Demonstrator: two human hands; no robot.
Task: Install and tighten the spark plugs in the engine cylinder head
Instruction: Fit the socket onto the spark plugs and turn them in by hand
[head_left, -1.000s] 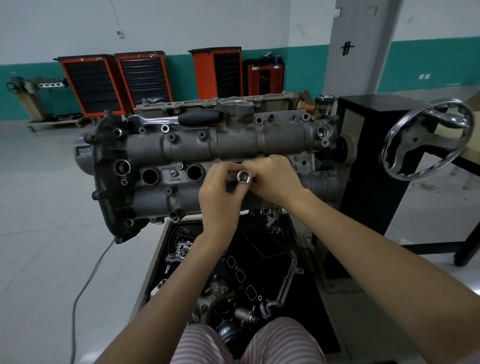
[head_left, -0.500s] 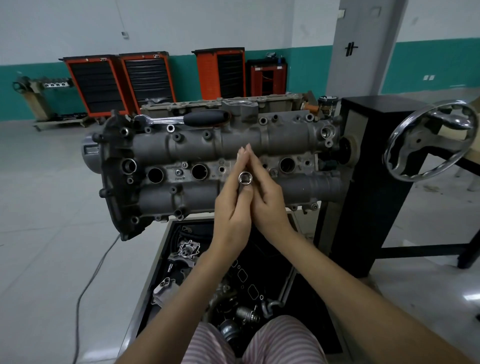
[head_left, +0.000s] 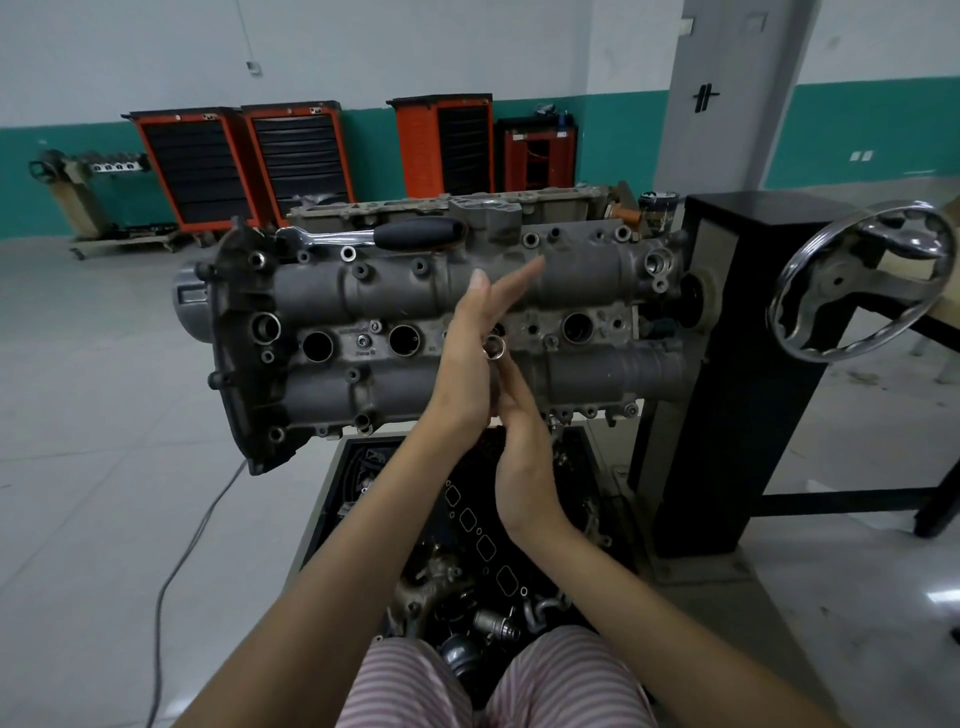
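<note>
The socket (head_left: 493, 347) stands out of the third plug well along the cylinder head (head_left: 587, 280), long axis toward the viewer; flat-fingered left hand (head_left: 470, 358) and right hand (head_left: 522, 436) sandwich it (palms offset), left reaching farther.

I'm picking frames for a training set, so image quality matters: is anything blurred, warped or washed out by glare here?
Head view: the wide lens bows the edges, so the pillar leans; the left hand shows slight motion blur at its fingertips, while the engine head stays sharp; soft even light, with small glints only on the handwheel and the socket.
</note>
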